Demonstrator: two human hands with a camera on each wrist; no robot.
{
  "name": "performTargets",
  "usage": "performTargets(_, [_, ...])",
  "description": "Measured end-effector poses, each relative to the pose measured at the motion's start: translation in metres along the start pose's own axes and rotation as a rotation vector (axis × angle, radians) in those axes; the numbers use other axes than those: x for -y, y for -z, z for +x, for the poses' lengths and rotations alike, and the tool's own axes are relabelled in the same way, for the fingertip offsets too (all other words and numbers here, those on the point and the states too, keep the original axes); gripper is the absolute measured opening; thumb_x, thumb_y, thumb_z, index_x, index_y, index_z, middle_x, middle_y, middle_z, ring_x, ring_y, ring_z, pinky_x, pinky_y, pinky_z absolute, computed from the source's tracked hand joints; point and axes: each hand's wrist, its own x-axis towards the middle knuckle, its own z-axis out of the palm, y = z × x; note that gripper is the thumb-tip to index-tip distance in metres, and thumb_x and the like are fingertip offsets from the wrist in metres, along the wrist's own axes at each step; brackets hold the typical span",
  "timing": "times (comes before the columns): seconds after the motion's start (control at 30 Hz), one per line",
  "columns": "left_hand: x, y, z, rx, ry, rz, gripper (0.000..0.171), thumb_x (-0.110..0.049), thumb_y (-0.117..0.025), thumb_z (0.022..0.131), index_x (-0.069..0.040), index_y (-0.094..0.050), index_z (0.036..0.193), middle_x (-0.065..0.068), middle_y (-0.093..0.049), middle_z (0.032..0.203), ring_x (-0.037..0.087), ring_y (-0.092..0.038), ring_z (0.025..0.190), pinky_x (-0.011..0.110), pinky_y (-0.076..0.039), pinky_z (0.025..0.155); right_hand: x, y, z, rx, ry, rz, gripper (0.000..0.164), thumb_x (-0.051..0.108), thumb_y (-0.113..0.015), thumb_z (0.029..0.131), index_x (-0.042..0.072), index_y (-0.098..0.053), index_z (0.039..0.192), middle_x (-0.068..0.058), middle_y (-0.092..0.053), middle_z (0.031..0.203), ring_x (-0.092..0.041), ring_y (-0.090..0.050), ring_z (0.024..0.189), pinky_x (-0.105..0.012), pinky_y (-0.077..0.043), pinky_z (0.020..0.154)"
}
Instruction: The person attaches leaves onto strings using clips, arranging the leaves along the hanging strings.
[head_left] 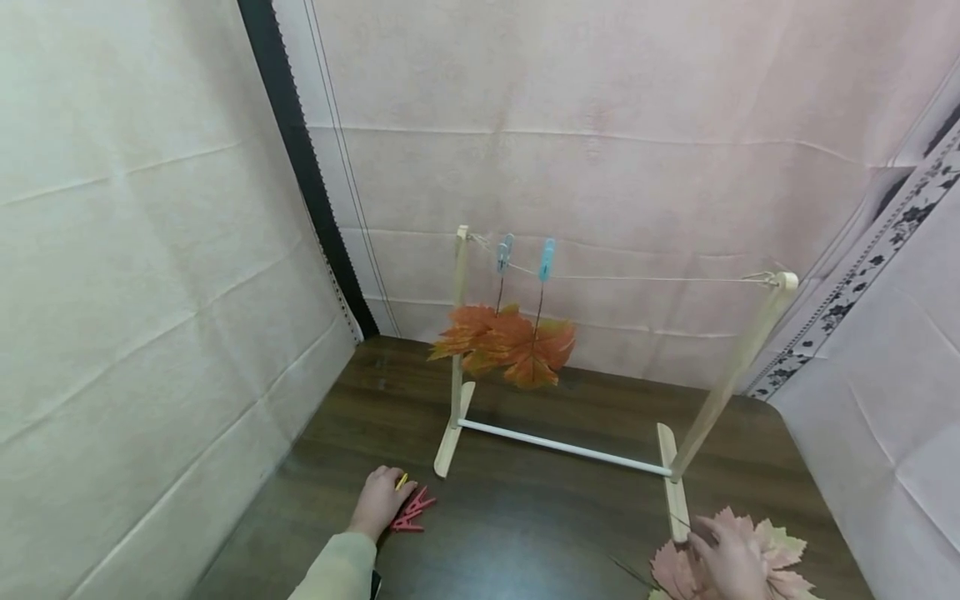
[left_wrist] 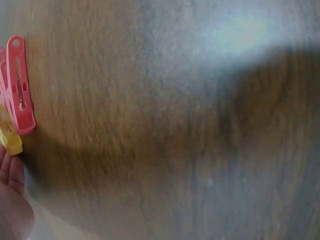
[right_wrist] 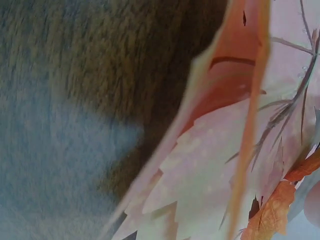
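My left hand (head_left: 378, 502) pinches a yellow clothespin (head_left: 401, 482) at the table's left. In the left wrist view, the yellow clothespin (left_wrist: 10, 135) shows at its fingertips, against red clothespins (left_wrist: 20, 90). My right hand (head_left: 726, 557) is over pale pink artificial leaves (head_left: 780, 546) at the front right, its thumb and fingers pinching a leaf by its thin stem. The right wrist view shows a pink leaf (right_wrist: 210, 165) close up, with most of the hand out of frame. Two orange leaves (head_left: 536, 354) hang by their stems from blue clothespins (head_left: 547, 260).
A wooden stand has two posts (head_left: 731, 383), a white lower bar (head_left: 562, 447) and a string (head_left: 645, 278) tied between the post tops. Its right foot (head_left: 672, 483) reaches close to my right hand. Pale cloth walls (head_left: 637, 183) surround the brown table (head_left: 510, 517).
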Motion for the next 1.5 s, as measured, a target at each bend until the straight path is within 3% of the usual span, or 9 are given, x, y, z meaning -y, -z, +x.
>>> performTargets(0.13, [-0.001, -0.002, 0.001, 0.007, 0.005, 0.022, 0.034, -0.027, -0.075, 0.079, 0.000, -0.067, 0.097, 0.006, -0.056, 0.084, 0.026, -0.055, 0.084, 0.043, -0.047, 0.075, -0.002, -0.002, 0.003, 0.010, 0.001, -0.002, 0.045, 0.040, -0.063, 0.087, 0.007, -0.062, 0.118, -0.022, -0.056, 0.124, -0.053, -0.039, 0.114, -0.073, -0.014, 0.085])
performTargets(0.3, [-0.005, -0.004, 0.001, -0.030, -0.021, 0.050, 0.034, -0.024, -0.077, 0.076, 0.002, -0.067, 0.096, 0.008, -0.055, 0.084, 0.029, -0.053, 0.083, 0.044, -0.046, 0.075, -0.006, -0.006, 0.002, -0.005, 0.042, -0.017, 0.036, 0.030, -0.064, 0.087, 0.006, -0.064, 0.114, -0.020, -0.061, 0.117, -0.052, -0.046, 0.108, -0.071, -0.021, 0.080])
performTargets(0.43, [-0.010, -0.002, 0.001, -0.045, 0.000, 0.041, 0.033, -0.023, -0.077, 0.077, 0.002, -0.066, 0.095, 0.010, -0.056, 0.084, 0.029, -0.053, 0.082, 0.044, -0.046, 0.074, -0.009, -0.011, 0.000, -0.032, 0.078, -0.023, 0.031, 0.025, -0.065, 0.085, 0.007, -0.066, 0.110, -0.018, -0.063, 0.113, -0.050, -0.049, 0.106, -0.067, -0.024, 0.079])
performTargets(0.67, [-0.024, 0.010, 0.013, -0.086, 0.093, -0.123, 0.030, -0.025, -0.071, 0.083, 0.000, -0.066, 0.101, 0.010, -0.059, 0.088, 0.025, -0.053, 0.080, 0.043, -0.047, 0.070, -0.014, -0.016, 0.000, -0.082, 0.120, -0.054, 0.027, 0.018, -0.067, 0.081, 0.007, -0.067, 0.106, -0.017, -0.065, 0.108, -0.049, -0.050, 0.104, -0.066, -0.022, 0.082])
performTargets(0.83, [-0.036, 0.024, 0.023, -0.132, 0.077, -0.252, 0.027, -0.020, -0.066, 0.088, 0.001, -0.066, 0.104, 0.010, -0.060, 0.088, 0.024, -0.055, 0.080, 0.042, -0.047, 0.071, -0.013, -0.017, 0.002, -0.057, 0.118, -0.033, 0.025, 0.015, -0.066, 0.083, 0.005, -0.067, 0.106, -0.018, -0.065, 0.109, -0.049, -0.048, 0.106, -0.066, -0.020, 0.085])
performTargets(1.1, [-0.051, 0.033, 0.034, -0.133, 0.089, -0.412, 0.025, -0.014, -0.061, 0.092, 0.004, -0.062, 0.109, 0.011, -0.063, 0.094, 0.024, -0.059, 0.084, 0.039, -0.050, 0.072, -0.011, -0.019, 0.002, -0.072, 0.126, -0.047, 0.020, 0.015, -0.064, 0.084, 0.008, -0.068, 0.102, -0.017, -0.065, 0.108, -0.050, -0.045, 0.104, -0.067, -0.018, 0.085])
performTargets(1.37, [-0.065, 0.039, 0.039, -0.176, 0.096, -0.487, 0.023, -0.013, -0.061, 0.091, 0.004, -0.063, 0.107, 0.011, -0.061, 0.094, 0.023, -0.059, 0.085, 0.037, -0.050, 0.072, -0.015, -0.021, 0.000, -0.125, 0.239, -0.066, 0.022, 0.006, -0.069, 0.076, 0.006, -0.067, 0.098, -0.019, -0.066, 0.100, -0.050, -0.049, 0.095, -0.063, -0.025, 0.079])
performTargets(1.5, [-0.077, 0.043, 0.042, -0.182, 0.078, -0.518, 0.022, -0.012, -0.061, 0.091, 0.003, -0.063, 0.106, 0.010, -0.061, 0.093, 0.022, -0.059, 0.084, 0.035, -0.050, 0.072, -0.019, -0.026, 0.004, -0.262, 0.352, -0.076, 0.017, 0.001, -0.073, 0.068, 0.008, -0.067, 0.083, -0.011, -0.068, 0.083, -0.044, -0.054, 0.079, -0.059, -0.030, 0.073])
